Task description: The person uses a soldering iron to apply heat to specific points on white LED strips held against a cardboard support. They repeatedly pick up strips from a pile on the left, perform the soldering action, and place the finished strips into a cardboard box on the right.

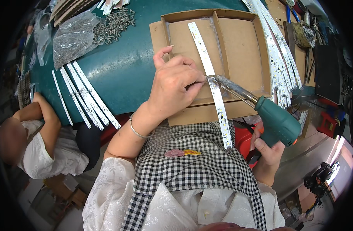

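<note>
Left hand (174, 82), fingers pinched together, contents unclear, meets the left edge of a lengthwise, left-leaning LED strip (201, 48); right hand (269, 154), fingers wrapped, grips a soldering gun (276, 119) opposite

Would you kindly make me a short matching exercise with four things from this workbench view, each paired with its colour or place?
Things:
1. soldering gun
2. strip at the gun's tip
3. cardboard tray
4. apron

Colours and places:
A. plain brown
B. black-and-white checks
C. held in the right hand
D. mostly white

Right pairs: 1-C, 2-D, 3-A, 4-B.
</note>
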The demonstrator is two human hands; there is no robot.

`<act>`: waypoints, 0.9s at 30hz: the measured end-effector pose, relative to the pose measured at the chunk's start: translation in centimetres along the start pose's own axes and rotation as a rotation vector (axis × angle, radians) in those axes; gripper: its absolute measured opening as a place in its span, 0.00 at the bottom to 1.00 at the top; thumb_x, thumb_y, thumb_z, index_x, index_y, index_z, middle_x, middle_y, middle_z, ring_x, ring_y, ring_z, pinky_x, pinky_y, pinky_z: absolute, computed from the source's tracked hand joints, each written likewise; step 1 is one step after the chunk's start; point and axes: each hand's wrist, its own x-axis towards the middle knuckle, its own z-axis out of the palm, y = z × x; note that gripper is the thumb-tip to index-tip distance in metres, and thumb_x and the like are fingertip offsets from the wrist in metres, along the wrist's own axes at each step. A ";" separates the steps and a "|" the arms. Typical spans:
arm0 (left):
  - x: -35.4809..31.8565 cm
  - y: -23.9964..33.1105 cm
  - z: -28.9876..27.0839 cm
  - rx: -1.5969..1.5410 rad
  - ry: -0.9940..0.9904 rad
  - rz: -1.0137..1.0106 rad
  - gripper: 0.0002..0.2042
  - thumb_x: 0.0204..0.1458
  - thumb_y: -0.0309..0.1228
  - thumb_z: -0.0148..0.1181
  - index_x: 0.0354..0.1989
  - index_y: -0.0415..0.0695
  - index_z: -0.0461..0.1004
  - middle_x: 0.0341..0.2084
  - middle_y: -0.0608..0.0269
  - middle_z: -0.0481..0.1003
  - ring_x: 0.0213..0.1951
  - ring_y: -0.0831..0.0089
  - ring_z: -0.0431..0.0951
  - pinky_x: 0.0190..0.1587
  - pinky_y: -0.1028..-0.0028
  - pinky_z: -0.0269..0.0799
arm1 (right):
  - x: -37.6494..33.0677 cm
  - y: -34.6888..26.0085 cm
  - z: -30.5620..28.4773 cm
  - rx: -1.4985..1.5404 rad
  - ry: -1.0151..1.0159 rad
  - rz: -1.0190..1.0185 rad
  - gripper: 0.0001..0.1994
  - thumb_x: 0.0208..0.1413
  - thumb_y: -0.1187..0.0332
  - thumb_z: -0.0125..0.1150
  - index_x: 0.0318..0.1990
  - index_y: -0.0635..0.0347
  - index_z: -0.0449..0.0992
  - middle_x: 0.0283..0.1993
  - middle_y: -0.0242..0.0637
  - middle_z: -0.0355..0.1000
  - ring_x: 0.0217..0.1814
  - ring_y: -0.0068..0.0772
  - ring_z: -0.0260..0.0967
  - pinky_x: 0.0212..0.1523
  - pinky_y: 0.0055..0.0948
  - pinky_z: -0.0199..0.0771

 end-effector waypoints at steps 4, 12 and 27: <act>0.0 0.0 0.0 0.000 -0.002 0.000 0.07 0.37 0.23 0.72 0.23 0.50 0.82 0.20 0.73 0.77 0.35 0.76 0.78 0.63 0.50 0.55 | 0.2 -0.1 -0.2 0.008 -0.037 0.009 0.29 0.54 0.79 0.69 0.62 0.72 0.63 0.40 0.44 0.70 0.31 0.28 0.71 0.28 0.24 0.77; -0.1 -0.1 -0.2 0.011 -0.010 0.003 0.09 0.36 0.22 0.75 0.24 0.50 0.82 0.22 0.73 0.78 0.35 0.75 0.80 0.62 0.54 0.55 | 0.2 -0.4 -1.0 0.092 -0.027 0.035 0.33 0.50 0.73 0.73 0.61 0.74 0.63 0.43 0.47 0.70 0.29 0.28 0.69 0.23 0.26 0.75; -0.1 -0.1 -0.1 0.002 -0.008 0.003 0.08 0.36 0.22 0.74 0.24 0.49 0.82 0.22 0.73 0.78 0.35 0.75 0.79 0.62 0.54 0.55 | 0.4 -0.1 -0.7 0.062 0.013 0.037 0.34 0.49 0.78 0.70 0.64 0.72 0.61 0.50 0.51 0.68 0.32 0.32 0.71 0.26 0.29 0.77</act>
